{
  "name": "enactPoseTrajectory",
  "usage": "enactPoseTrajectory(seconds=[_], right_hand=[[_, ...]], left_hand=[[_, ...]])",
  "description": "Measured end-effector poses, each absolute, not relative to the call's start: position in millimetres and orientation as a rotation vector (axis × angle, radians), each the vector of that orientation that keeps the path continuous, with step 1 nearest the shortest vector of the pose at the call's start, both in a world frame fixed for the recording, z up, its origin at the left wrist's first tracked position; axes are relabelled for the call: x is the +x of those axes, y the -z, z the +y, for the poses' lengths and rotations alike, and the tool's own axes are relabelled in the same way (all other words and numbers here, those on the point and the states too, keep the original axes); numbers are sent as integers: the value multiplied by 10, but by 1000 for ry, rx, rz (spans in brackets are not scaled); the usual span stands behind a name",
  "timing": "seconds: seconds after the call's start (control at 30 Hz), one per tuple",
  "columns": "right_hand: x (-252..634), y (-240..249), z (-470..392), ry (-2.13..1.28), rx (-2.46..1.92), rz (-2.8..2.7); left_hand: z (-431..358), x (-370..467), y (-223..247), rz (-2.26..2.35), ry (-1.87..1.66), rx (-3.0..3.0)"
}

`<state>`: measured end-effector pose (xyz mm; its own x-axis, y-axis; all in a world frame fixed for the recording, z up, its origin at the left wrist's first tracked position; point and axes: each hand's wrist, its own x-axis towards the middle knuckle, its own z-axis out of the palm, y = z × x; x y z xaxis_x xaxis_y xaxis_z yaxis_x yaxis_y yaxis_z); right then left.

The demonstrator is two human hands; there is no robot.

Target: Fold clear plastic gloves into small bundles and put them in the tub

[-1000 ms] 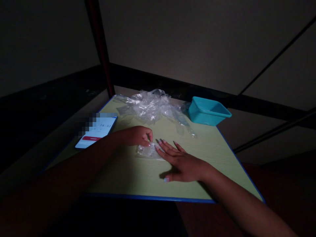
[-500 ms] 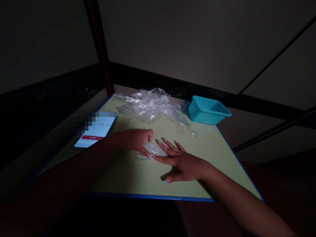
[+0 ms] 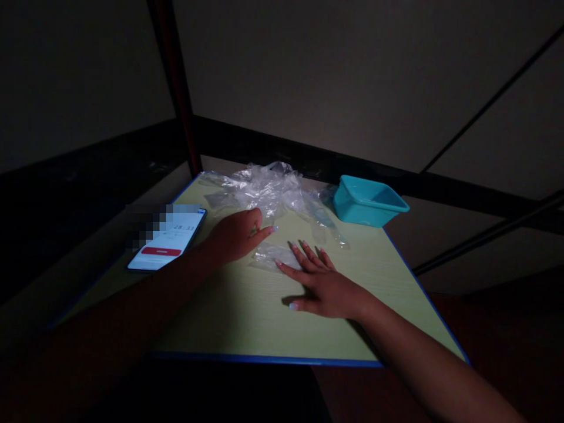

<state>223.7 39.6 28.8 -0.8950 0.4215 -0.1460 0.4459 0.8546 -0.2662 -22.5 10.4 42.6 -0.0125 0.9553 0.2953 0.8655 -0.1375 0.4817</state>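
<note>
My right hand point(image 3: 328, 288) lies palm down on the table with fingers spread. Its fingertips rest on the right part of a folded piece of clear plastic film point(image 3: 268, 257). Just above the film's left end is my left hand point(image 3: 235, 235), its fingers curled and its thumb stretched out to the right, apart from them. I see nothing held in it, though its palm side is hidden. Behind both hands spreads a crumpled pile of clear plastic point(image 3: 268, 185), with finger-like ends resembling disposable gloves.
A pale yellow-green table point(image 3: 264, 329) with a blue edge carries everything. At its back right corner stands a turquoise plastic bin point(image 3: 368, 208). A lit phone point(image 3: 165, 252) lies on the left side, near my left forearm. Dark walls border the back and left.
My left hand has lifted off the film and moved up and away, toward the pile. My right hand stays spread on the film. The view has shifted slightly.
</note>
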Motion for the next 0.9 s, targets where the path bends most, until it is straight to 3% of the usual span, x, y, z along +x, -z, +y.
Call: enactPoseTrajectory(seconds=[0.3, 0.5, 0.9], right_hand=[[2172, -205, 577, 501, 880, 3177], [2150, -128, 827, 729, 1013, 3467], [2127, -74, 903, 717, 1106, 3358]], left_hand=[[112, -285, -305, 1305, -470, 2159], [101, -309, -345, 1268, -530, 2007], [85, -261, -359, 1283, -440, 1995]])
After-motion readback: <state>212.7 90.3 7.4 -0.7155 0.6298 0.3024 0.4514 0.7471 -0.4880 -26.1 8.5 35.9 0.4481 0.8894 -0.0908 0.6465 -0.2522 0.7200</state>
